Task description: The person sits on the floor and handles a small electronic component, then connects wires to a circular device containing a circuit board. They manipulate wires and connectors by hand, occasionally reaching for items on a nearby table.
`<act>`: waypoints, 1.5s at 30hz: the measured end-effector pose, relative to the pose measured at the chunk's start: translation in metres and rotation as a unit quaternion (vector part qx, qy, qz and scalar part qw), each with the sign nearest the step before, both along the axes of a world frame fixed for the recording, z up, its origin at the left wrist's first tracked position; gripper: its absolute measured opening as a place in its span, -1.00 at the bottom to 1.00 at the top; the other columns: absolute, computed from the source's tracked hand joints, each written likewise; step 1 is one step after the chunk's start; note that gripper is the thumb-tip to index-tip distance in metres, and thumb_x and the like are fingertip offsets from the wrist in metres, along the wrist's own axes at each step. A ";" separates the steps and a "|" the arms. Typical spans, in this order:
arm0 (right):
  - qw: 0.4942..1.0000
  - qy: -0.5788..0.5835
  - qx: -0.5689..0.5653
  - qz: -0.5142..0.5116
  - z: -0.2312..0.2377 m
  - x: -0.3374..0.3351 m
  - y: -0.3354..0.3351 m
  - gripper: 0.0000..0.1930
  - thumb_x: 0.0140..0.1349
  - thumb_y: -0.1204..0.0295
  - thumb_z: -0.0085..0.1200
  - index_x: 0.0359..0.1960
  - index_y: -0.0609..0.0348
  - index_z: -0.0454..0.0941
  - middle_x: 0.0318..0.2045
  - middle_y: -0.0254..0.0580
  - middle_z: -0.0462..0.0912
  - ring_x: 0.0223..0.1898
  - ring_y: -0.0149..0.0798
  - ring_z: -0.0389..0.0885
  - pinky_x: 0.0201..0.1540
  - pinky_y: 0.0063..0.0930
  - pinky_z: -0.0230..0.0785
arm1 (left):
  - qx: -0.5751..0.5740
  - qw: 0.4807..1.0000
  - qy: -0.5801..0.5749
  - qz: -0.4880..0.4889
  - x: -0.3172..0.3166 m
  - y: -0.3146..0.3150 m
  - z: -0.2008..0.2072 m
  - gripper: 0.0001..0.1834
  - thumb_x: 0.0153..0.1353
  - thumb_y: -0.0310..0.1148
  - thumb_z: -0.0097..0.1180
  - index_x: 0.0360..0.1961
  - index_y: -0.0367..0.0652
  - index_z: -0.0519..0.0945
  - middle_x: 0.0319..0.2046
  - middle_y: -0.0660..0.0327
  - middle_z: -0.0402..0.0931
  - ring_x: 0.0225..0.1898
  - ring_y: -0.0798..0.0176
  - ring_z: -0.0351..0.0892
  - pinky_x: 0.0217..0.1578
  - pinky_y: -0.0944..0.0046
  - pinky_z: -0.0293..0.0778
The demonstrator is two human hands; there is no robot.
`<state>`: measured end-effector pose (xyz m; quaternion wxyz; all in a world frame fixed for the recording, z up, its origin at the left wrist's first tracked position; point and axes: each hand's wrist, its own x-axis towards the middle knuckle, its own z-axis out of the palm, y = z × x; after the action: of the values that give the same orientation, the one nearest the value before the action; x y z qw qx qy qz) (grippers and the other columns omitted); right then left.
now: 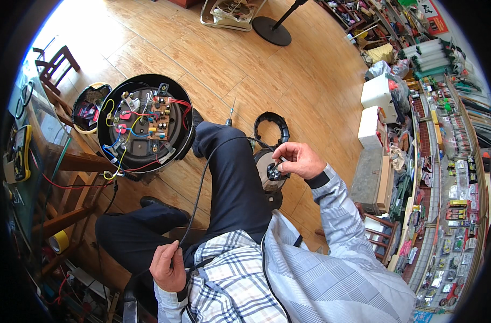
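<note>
My left hand [169, 267] is closed near my lap, its fingers pinching a thin black cable [201, 177]. From there the cable arcs over my raised knee to my right hand [304, 160]. That hand is closed too, thumb and fingertips pinched at the cable's far end. Just under them lies a round grey-brown disc [265, 160] with a dark centre and small pale bits. The fingers partly cover this centre, so exactly what they grip there is hard to make out. A black ring [271, 114] lies on the floor just beyond the disc.
An open round black housing [103, 134] with a circuit board [160, 118] and coloured wires stands left of my knee. A screwdriver [230, 119] lies on the wooden floor. A yellow multimeter [22, 153] rests on the glass-topped table at left. Boxes [370, 126] and packed shelves line the right.
</note>
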<state>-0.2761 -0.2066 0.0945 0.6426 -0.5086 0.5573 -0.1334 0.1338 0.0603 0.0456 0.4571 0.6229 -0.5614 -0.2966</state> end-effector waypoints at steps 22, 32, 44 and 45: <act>1.000 0.001 0.005 0.012 -0.008 0.000 0.000 -0.70 0.31 0.59 0.33 0.07 0.26 0.65 -0.15 -0.26 0.77 -0.16 -0.40 0.77 -0.07 -0.45 0.71 | 0.004 1.000 0.007 -0.005 0.001 -0.002 0.000 -0.76 0.38 -0.69 0.33 0.05 -0.42 0.76 -0.23 -0.08 0.73 -0.29 0.02 0.76 -0.28 0.20 0.62; 1.000 -0.003 0.002 0.008 -0.011 -0.001 0.000 -0.72 0.33 0.57 0.32 0.06 0.26 0.66 -0.15 -0.27 0.76 -0.16 -0.40 0.78 -0.06 -0.43 0.74 | 0.003 1.000 0.001 -0.004 0.001 -0.003 0.000 -0.75 0.37 -0.69 0.33 0.05 -0.41 0.76 -0.23 -0.08 0.73 -0.29 0.01 0.75 -0.27 0.20 0.62; 1.000 -0.017 0.000 0.000 -0.015 -0.002 -0.001 -0.72 0.32 0.58 0.34 0.05 0.26 0.66 -0.15 -0.28 0.75 -0.17 -0.41 0.78 -0.07 -0.42 0.74 | 0.009 1.000 0.000 0.001 0.001 -0.002 -0.002 -0.76 0.37 -0.68 0.34 0.04 -0.40 0.76 -0.22 -0.08 0.73 -0.29 0.01 0.75 -0.28 0.20 0.63; 1.000 -0.014 0.004 -0.001 -0.016 -0.002 -0.001 -0.72 0.32 0.59 0.34 0.05 0.27 0.66 -0.15 -0.27 0.75 -0.17 -0.41 0.77 -0.07 -0.42 0.74 | 0.013 1.000 0.003 0.002 0.001 -0.002 -0.002 -0.76 0.37 -0.67 0.35 0.04 -0.40 0.76 -0.22 -0.08 0.73 -0.29 0.01 0.75 -0.28 0.19 0.63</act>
<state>-0.2785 -0.2075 0.0789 0.6524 -0.5031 0.5495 -0.1391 0.1345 0.0586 0.0432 0.4512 0.6292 -0.5544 -0.3052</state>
